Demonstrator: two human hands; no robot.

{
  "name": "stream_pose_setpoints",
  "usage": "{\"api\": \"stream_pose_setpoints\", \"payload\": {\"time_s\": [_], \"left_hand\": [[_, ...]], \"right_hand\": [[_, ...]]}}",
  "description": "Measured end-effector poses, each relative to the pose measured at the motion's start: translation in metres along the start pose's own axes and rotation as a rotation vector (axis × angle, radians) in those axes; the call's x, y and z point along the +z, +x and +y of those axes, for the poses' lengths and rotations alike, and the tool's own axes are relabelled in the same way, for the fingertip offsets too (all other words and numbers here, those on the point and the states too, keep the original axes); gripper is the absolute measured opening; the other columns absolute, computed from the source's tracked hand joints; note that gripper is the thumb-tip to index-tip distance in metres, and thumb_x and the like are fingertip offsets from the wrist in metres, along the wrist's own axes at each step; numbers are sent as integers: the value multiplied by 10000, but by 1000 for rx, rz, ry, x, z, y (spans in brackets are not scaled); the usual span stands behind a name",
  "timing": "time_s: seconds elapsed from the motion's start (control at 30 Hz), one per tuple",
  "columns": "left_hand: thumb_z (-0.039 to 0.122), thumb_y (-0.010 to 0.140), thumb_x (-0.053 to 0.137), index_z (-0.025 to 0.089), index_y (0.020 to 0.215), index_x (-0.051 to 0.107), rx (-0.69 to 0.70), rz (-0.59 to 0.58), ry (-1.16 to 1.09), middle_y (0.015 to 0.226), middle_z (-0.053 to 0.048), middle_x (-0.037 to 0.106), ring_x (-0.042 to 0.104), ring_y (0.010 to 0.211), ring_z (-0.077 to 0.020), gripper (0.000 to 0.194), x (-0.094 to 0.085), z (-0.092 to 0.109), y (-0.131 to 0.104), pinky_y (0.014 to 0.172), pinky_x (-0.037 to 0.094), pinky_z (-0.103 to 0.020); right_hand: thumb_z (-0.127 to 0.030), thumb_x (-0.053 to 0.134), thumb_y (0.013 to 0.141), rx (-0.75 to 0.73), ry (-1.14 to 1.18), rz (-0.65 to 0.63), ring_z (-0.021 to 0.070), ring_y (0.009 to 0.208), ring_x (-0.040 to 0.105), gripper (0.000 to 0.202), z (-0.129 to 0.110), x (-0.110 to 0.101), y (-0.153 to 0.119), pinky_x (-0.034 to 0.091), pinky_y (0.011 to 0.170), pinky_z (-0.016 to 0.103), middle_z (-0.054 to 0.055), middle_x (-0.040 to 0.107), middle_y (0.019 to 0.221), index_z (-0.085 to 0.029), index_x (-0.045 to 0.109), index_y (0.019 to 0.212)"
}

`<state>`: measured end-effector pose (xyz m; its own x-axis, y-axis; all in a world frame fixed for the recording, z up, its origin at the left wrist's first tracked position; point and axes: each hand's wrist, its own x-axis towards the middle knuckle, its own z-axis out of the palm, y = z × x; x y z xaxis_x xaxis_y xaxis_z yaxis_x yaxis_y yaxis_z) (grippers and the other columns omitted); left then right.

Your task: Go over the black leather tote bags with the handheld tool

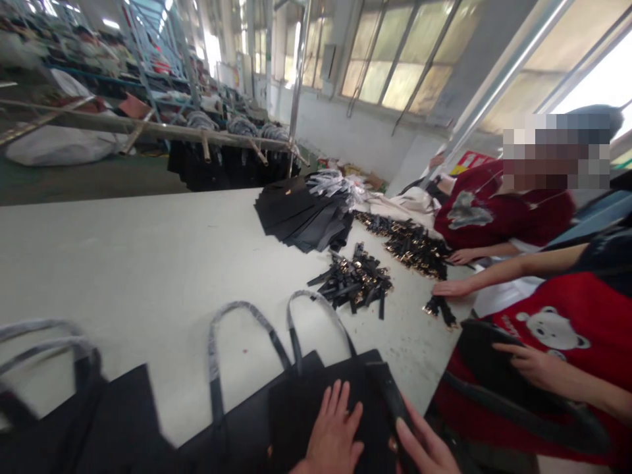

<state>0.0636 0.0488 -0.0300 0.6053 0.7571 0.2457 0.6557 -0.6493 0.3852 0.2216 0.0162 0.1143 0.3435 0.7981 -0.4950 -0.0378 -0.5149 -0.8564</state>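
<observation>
My left hand lies flat with fingers spread on a black tote bag at the table's near edge. At the bag's right side, my right hand has its thumb and fingers closed on a raised black edge of it. Two looped handles, partly wrapped in clear plastic, stand up from the black panels. Further left lies another black bag with wrapped handles. Beyond my hands is a loose pile of short black straps with gold-coloured buckles.
Fanned black panels with wrapped handles lie at the far side of the white table. More buckled straps are heaped at right. Two co-workers sit there; one's hand touches straps, another hand holds a black bag. Bags hang from a metal rack.
</observation>
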Motion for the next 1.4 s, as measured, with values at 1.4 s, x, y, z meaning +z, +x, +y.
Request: {"api": "stream_pose_setpoints", "payload": {"time_s": [1.4], "left_hand": [[283, 975, 428, 97, 1258, 555, 34, -25, 117, 1290, -101, 568, 470, 1259, -256, 362, -44, -8, -91, 1121, 308, -376]], "right_hand": [[-610, 641, 751, 146, -435, -384, 175, 490, 561, 876, 24, 84, -8, 452, 466, 272, -35, 630, 576, -214, 364, 1481]]}}
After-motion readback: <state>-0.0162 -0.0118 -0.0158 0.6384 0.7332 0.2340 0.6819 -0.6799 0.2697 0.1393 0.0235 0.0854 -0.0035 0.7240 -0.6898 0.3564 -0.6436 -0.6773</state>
